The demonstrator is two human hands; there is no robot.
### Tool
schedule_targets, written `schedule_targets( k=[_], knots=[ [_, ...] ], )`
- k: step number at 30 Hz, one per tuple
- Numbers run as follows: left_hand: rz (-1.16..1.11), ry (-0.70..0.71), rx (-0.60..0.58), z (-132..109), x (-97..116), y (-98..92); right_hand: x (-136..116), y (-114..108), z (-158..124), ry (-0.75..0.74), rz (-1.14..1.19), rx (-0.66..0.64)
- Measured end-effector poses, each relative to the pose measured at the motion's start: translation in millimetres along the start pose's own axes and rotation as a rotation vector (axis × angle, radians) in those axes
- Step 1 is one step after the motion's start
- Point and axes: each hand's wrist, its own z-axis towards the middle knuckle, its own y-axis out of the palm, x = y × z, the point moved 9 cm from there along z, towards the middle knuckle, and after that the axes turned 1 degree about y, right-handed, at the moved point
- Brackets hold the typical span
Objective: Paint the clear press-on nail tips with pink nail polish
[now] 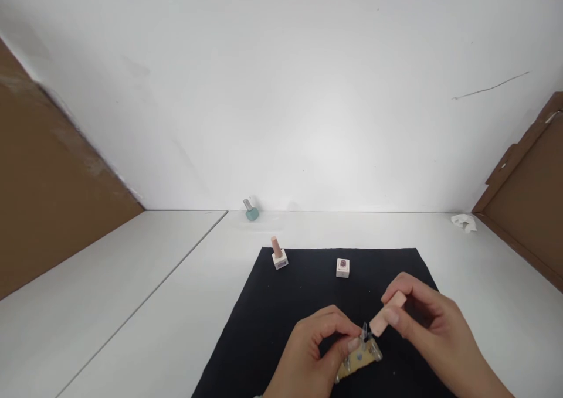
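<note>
1. Nearest, pinching at the tan board (358, 359) at near right with left hand (323, 340); probably light, fragile at its clear tips (375, 350), best taken by edges.
2. Just right, pinching the likely light peach cap (379, 324) with right hand (431, 322).
3. Farther, best to grip the open bottle (342, 270) by its sides.

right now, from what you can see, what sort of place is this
Probably a tabletop nail-polish workspace: a black mat lies on the white table, an uncapped nail polish bottle stands on it, and the right hand holds a pink brush cap.
</note>
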Motion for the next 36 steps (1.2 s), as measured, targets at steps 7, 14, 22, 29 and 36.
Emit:
schedule_targets(
  k=[7, 14, 22, 29, 36],
  knots=[
    [0.022, -0.011, -0.028, -1, -2, 1.8, -5, -10, -2, 0.006, -0.046, 0.164],
    [0.029, -0.014, -0.024, -1, -1, 3.9, -12, -7, -2, 0.000, -0.110, 0.146],
    [0.030, -0.021, -0.025, 0, 1, 3.6, -5, 8, -1, 0.045, -0.029, -0.024],
    [0.033, -0.025, -0.022, -2, 2, 5.4, 6, 4, 0, 0.098, 0.054, 0.017],
    [0.044, -0.040, -0.019, 0, 3, 5.8, 5, -11, 0, 0.137, -0.019, 0.173]
  ],
)
